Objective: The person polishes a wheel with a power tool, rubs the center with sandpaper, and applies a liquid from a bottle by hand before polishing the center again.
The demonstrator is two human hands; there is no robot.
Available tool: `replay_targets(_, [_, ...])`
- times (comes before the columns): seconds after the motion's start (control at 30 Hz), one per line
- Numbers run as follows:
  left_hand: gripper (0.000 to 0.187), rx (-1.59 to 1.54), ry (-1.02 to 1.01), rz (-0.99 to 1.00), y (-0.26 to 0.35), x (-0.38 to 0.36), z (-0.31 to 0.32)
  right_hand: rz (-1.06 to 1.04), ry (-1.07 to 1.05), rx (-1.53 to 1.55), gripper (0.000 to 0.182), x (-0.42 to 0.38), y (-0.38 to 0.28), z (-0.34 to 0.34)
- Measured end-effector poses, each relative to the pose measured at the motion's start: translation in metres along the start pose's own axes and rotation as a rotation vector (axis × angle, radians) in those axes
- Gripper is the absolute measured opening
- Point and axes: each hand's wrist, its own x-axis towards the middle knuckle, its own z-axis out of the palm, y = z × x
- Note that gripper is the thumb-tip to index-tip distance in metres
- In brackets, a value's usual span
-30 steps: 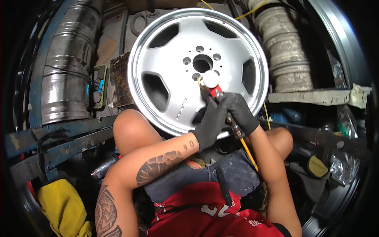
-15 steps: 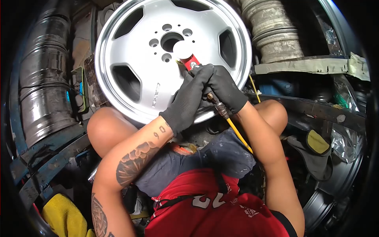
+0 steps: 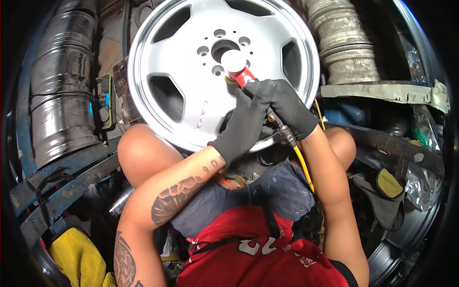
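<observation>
A silver alloy wheel [image 3: 191,62] lies face up in front of my knees. A red air tool [image 3: 242,76] with a round white head [image 3: 233,61] is over the wheel's face, just below the centre bore. My left hand [image 3: 243,125], in a black glove, is closed round the tool's body from the left. My right hand [image 3: 292,107], gloved too, grips the tool from the right, its fingers against the left hand's. A metal fitting [image 3: 287,135] and a yellow hose [image 3: 305,167] run down from the tool beside my right wrist. The underside of the tool's head is hidden.
Stacked rims [image 3: 62,95] stand at the left, more rims [image 3: 346,43] at the upper right. A paper-covered ledge [image 3: 382,92] lies right of the wheel. A yellow cloth [image 3: 79,256] is at the lower left, and a grey and yellow item [image 3: 389,184] lies at the right.
The whole view has shifted, so that the wheel, hands and surroundings appear further right and slightly lower. Both hands still hold the tool near the wheel's centre.
</observation>
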Motion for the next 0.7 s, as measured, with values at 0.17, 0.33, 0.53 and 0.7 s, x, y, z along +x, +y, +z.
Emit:
replay_targets(0.17, [0.054,0.275,0.072,0.398,-0.03,0.023,-0.009,0.123,0.062,0.077,0.034,0.003,0.005,0.0])
replay_targets(0.33, [0.05,0.13,0.051,0.104,-0.005,-0.001,-0.001,-0.306,0.051,-0.205,0.036,0.004,0.017,0.006])
replay_targets(0.53, [0.097,0.143,0.017,-0.02,0.006,0.0,-0.008,0.039,0.069,-0.043,0.04,0.0,0.001,0.005])
replay_targets(0.7, [0.058,0.273,-0.006,0.241,-0.011,0.016,-0.014,-0.072,0.126,-0.136,0.039,-0.002,0.002,0.003])
